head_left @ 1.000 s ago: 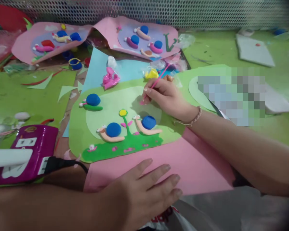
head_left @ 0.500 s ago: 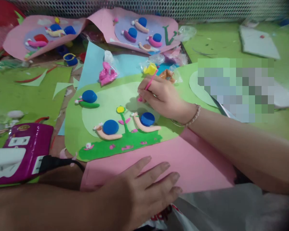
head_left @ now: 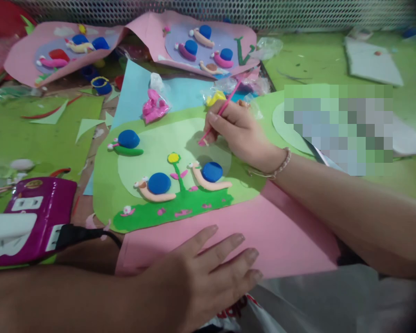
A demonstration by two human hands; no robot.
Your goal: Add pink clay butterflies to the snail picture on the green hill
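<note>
My right hand (head_left: 241,132) pinches a thin pink modelling tool (head_left: 233,95), its lower end just above or touching the pale green middle of the picture card (head_left: 106,194). A small bit of pink (head_left: 203,142) shows at that end; whether it is clay, I cannot tell. Clay snails with blue shells decorate the card: one by the right hand (head_left: 212,172), another at lower left (head_left: 159,183), and a green-bodied one (head_left: 128,139). Between them stands a clay flower (head_left: 174,158) with a yellow head. My left hand (head_left: 208,273) lies with fingers spread on pink paper (head_left: 280,236).
Bags of pink clay (head_left: 155,107) and yellow clay (head_left: 215,98) lie behind the card. Two pink snail pictures (head_left: 142,32) lean at the back. A purple power strip (head_left: 60,199) with a black plug (head_left: 72,235) sits at left. A pale board (head_left: 372,62) lies far right.
My right hand has shifted slightly right, and the tool now extends farther above the fingers, with its lower end visible. My left hand has stayed in place.
</note>
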